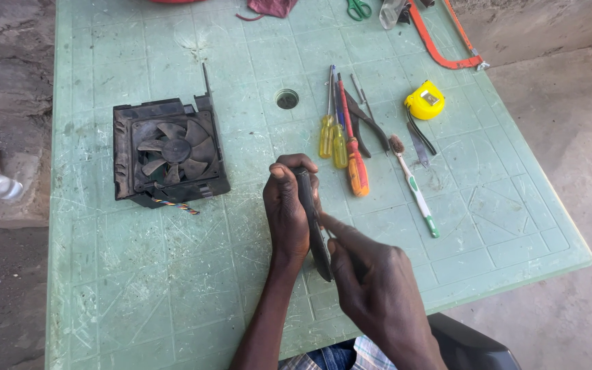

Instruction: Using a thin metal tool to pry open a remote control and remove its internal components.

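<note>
**Both hands on a dark flat piece over a green table**

The left hand (288, 209) is wrapped around the upper end of a long, narrow, dark flat piece (312, 219), fingers curled over its top edge in a firm grasp; the right hand (371, 288) grips the lower end of the same piece, its forefinger stretched out along the piece's face; the piece is held on edge, just above the scratched pale green plastic table (173, 288), near the table's front middle.

To the left, well apart from the hands, lies a black square plastic fan housing with a grey-bladed fan (169, 152); a short twist of coloured wires (176, 205) trails from its lower edge.

To the right of the hands, close beside them, lies a row of tools: two yellow-handled screwdrivers (332, 133), a red and orange-handled screwdriver (354, 161), black-handled pliers (368, 123), and a white and green toothbrush (416, 192); a yellow tape measure (425, 101) sits further right.

At the far edge lie green-handled scissors (359, 8) and an orange-framed hacksaw (443, 41); a round hole (287, 99) marks the table's centre.
</note>
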